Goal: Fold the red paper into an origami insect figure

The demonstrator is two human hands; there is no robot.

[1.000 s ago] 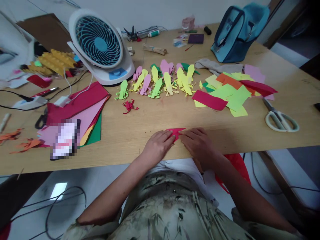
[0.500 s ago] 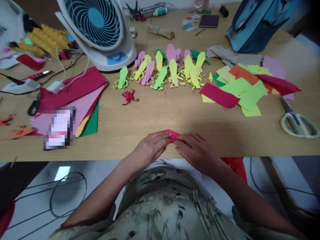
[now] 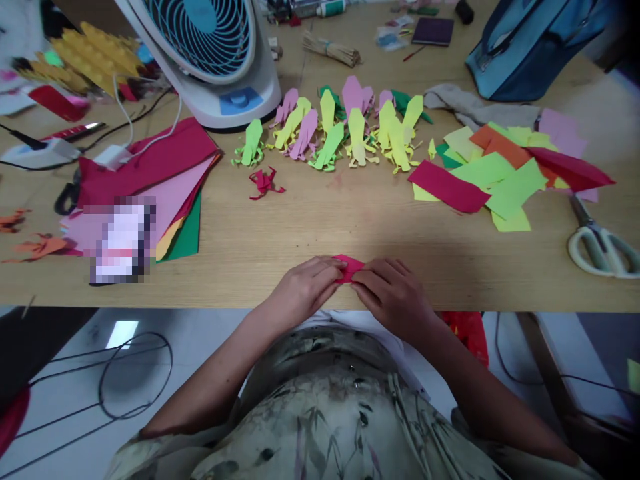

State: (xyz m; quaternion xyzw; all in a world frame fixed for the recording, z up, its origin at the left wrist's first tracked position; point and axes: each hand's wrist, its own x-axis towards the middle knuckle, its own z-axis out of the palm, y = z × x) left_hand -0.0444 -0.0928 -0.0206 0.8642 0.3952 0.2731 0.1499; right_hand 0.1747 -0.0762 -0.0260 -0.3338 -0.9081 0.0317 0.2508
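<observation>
Near the table's front edge lies a small folded red paper [image 3: 351,268], partly covered by both hands. My left hand [image 3: 313,283] presses on its left part with the fingers together. From the right, my right hand [image 3: 393,290] grips the other end, its fingers curled. Farther back, a red folded paper figure [image 3: 266,183] sits apart in front of several yellow, pink and green paper figures [image 3: 357,137]. A red paper strip [image 3: 449,187] rests on a pile of coloured papers to the right.
A white fan [image 3: 240,100] stands at the back left. Large coloured sheets [image 3: 183,157] with a phone [image 3: 120,243] on them lie left. Scissors [image 3: 603,250] are at the far right, and a blue bag [image 3: 520,53] stands behind.
The view has shifted slightly. My left fingers still press the red paper, and less of its left end shows now. My right hand still holds the other end.
</observation>
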